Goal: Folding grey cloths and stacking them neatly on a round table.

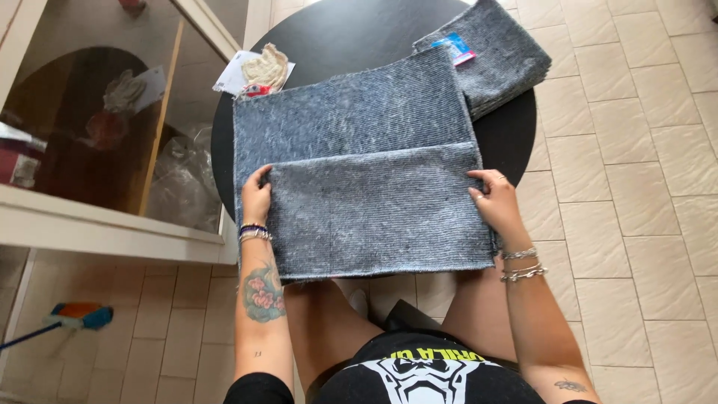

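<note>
Your left hand (pixel 256 196) has its grip clamped on the left edge of the grey felt cloth (pixel 359 172), thumb on top and fingers tucked under the folded-over flap. Your right hand (pixel 495 200) grips the opposite edge the same way, fingers closed over the flap's right corner. Between your two hands the near part of the cloth is doubled over itself, its fold line running straight from one grip to the other; the lower edge hangs off the worktop (pixel 329 34) toward your knees. Beyond your hands the rest of the cloth lies flat on the round black worktop.

Farther out from your right grip, at the far right rim, sits a folded stack of the same grey cloth (pixel 501 63) with a blue and pink label (pixel 454 48); it touches the far corner of the cloth you hold. Beyond your left grip, a cream knitted bundle on a white card (pixel 258 71) lies at the worktop's far left edge. A mop head (pixel 78 316) rests on the tiled floor, well off to your left.
</note>
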